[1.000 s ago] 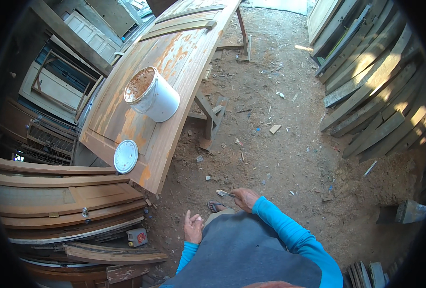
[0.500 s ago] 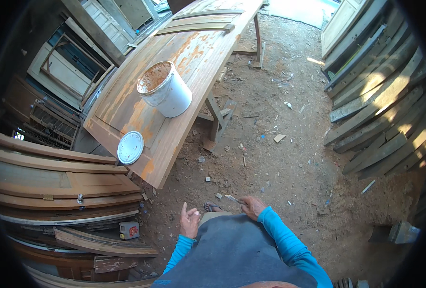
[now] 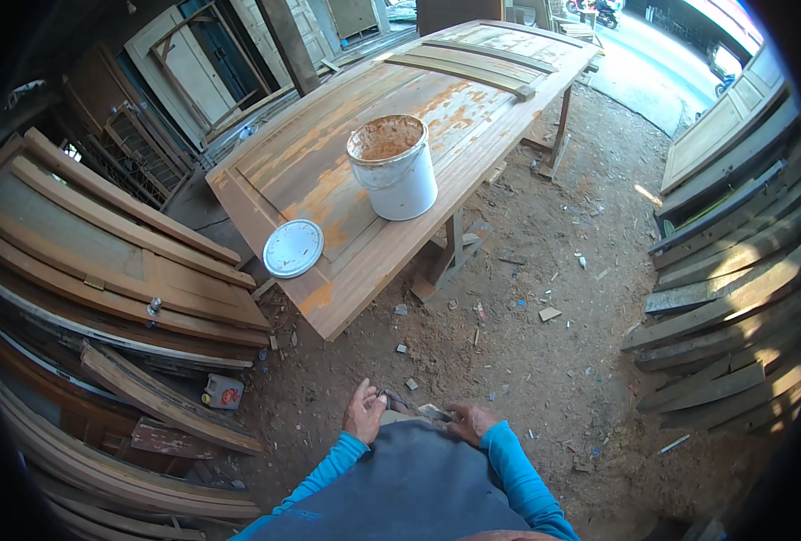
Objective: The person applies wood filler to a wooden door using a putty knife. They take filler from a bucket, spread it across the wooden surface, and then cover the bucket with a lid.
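My right hand (image 3: pixel 472 422) is closed around a small flat tool that looks like a putty knife (image 3: pixel 434 412), its pale end pointing left. My left hand (image 3: pixel 362 413) is level with it in front of my body, fingers loosely bent and apart, with nothing visible in it. Ahead of both hands is a wooden door panel (image 3: pixel 364 293) smeared with orange-brown filler, lying flat on trestles. On it stands an uncovered white bucket (image 3: pixel 402 185), its inner wall coated with the same filler. The bucket's round white lid (image 3: pixel 293 248) lies near the panel's close left corner.
Stacked doors and boards (image 3: pixel 148 261) fill the left side, with a small jerrycan (image 3: pixel 223 391) beside them. Planks (image 3: pixel 725 284) lean along the right. A trestle leg (image 3: pixel 450 257) shows beneath the panel. Wood scraps litter the dirt floor (image 3: pixel 544 361). Wooden strips (image 3: pixel 472 75) lie across the panel.
My view has swung left and up, so the panel and bucket appear farther right. My hands have come closer together, and the putty knife is lower, near my waist.
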Demonstrator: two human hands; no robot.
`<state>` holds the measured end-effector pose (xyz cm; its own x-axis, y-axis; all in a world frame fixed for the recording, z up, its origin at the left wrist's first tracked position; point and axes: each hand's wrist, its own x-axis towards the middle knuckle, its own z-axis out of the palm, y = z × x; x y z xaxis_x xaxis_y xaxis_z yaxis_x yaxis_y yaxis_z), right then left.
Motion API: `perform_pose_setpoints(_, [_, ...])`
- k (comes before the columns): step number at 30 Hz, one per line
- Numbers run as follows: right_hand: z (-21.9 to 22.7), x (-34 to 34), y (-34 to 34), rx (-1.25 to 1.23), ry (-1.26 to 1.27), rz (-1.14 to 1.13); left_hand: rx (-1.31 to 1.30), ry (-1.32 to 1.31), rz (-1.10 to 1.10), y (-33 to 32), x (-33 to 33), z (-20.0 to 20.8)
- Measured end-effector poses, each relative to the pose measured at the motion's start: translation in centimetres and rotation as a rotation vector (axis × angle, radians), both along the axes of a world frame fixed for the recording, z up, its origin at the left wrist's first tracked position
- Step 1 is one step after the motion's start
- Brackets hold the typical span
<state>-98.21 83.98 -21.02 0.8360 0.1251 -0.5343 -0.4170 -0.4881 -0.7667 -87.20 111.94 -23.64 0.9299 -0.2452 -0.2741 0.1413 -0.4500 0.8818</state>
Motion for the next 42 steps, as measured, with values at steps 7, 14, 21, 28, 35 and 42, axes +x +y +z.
perform_pose_setpoints(7, [-1.7, 1.2, 1.5, -0.041, -0.038, 0.074, 0.191, -0.281, 0.121, 0.8, 0.7, 0.9])
perform_pose_setpoints(14, [-2.7, 5.2, 3.0, -0.149, -0.266, 0.085, 0.268, -0.720, 0.189, -0.3, 8.7, 6.7])
perform_pose_setpoints(21, [4.6, 13.0, 7.2, -0.104, -0.724, 0.036, 0.247, -0.594, 0.127, 1.9, 12.2, 2.9])
perform_pose_setpoints(28, [2.5, 19.1, 10.3, -0.010, -0.364, -0.200, 0.190, -0.543, 0.042, 3.9, 12.3, 4.0])
perform_pose_setpoints(35, [6.0, 20.3, 12.4, 0.020, -0.479, -0.456, 0.146, -0.587, -0.045, 5.8, 12.7, 3.8])
perform_pose_setpoints(42, [4.6, 23.3, 13.1, 0.001, -0.424, -0.424, 0.058, -0.530, -0.080, 7.3, 14.7, 4.3])
